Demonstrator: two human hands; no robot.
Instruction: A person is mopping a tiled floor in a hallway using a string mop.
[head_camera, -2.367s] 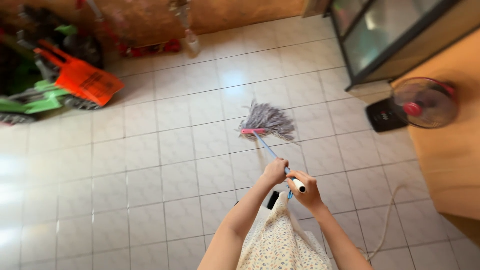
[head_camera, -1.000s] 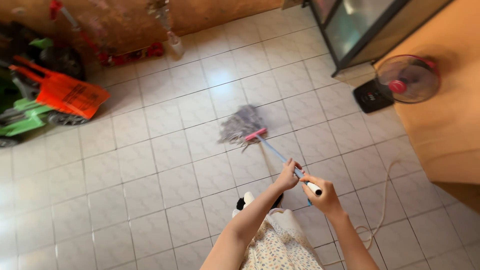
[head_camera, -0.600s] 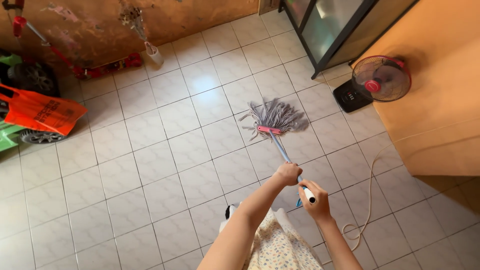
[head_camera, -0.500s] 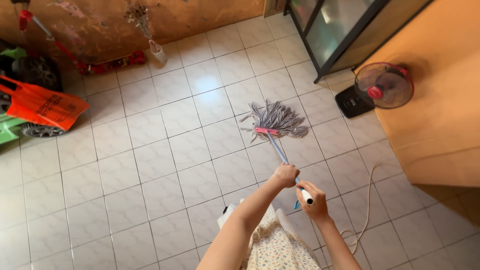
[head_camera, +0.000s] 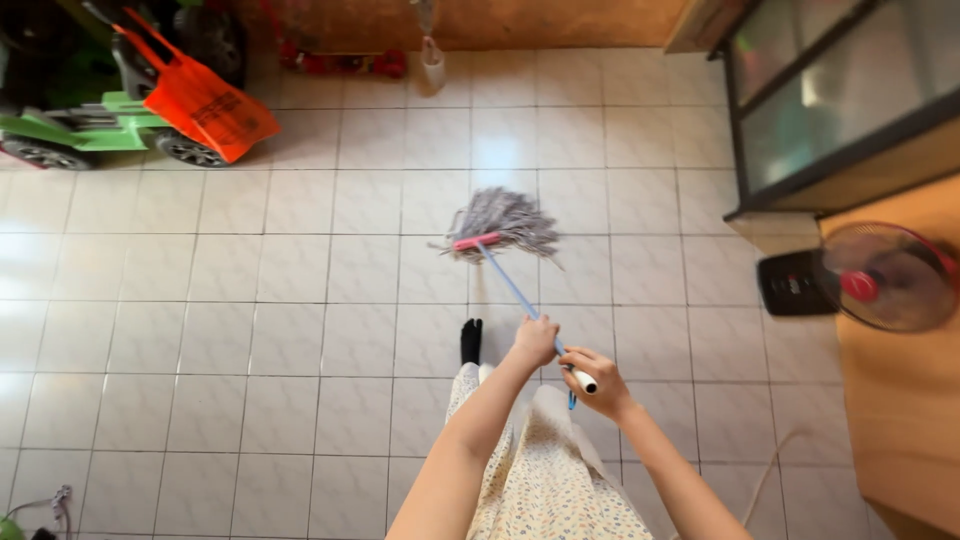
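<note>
Many pale square tiles make up the floor (head_camera: 300, 330), which fills most of the view. On it at the far left stands a green ride-on toy car (head_camera: 90, 135) with an orange bag (head_camera: 200, 100) leaning on it; a red-centred fan (head_camera: 880, 275) sits at the right. A mop (head_camera: 500, 225) rests its grey strands on the tiles ahead, its blue handle slanting back. Left hand (head_camera: 533, 342) is clamped round the handle, right hand (head_camera: 592, 380) closed on the white end just behind.

Left hand (head_camera: 534, 343) and right hand (head_camera: 594, 381), both clenched, arms outstretched.
</note>
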